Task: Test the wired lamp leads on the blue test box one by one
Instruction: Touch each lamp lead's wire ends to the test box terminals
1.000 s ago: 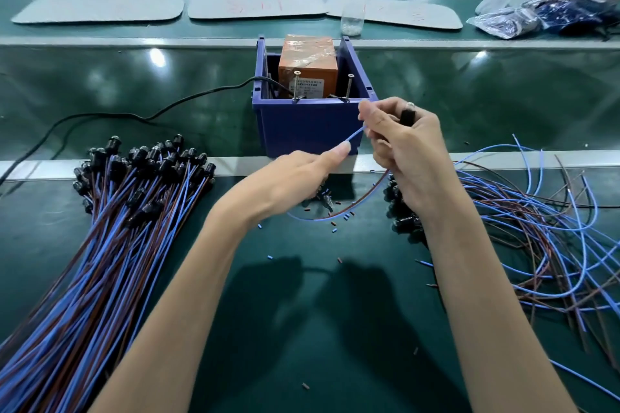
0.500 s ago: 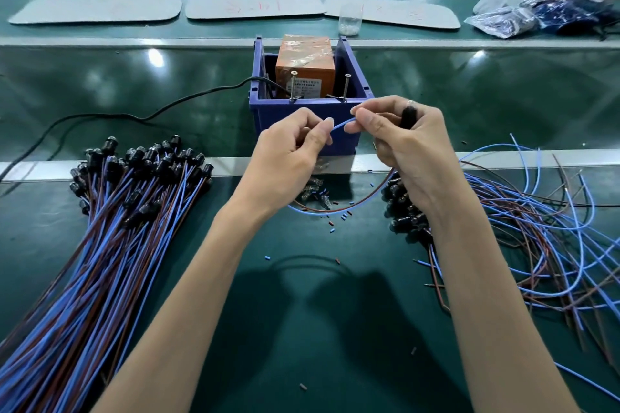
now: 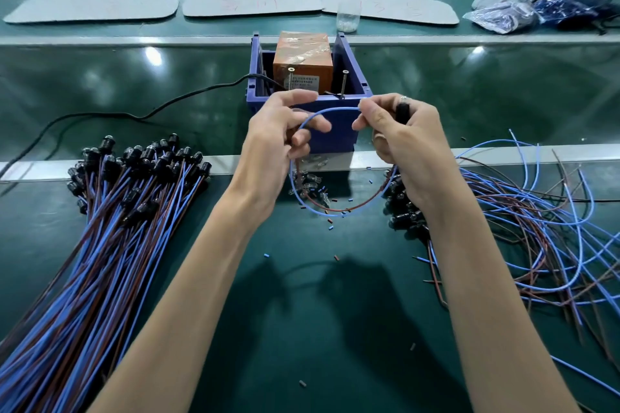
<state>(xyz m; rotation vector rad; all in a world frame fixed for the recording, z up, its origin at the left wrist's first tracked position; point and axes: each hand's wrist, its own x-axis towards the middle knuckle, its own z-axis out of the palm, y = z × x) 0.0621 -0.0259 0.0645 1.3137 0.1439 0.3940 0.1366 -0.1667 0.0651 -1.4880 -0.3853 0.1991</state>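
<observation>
Holding one lamp lead (image 3: 335,109) looped at the near side of the blue test box (image 3: 340,136), pinched in left hand (image 3: 278,144) and right hand (image 3: 402,141); readying its ends, next probably touching them to the box's screws (image 3: 290,77).

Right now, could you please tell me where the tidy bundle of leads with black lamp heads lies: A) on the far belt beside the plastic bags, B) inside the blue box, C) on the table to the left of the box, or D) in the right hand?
C: the bundle of blue and brown leads fans out on the green table left of the blue test box, which holds only an orange block.
</observation>
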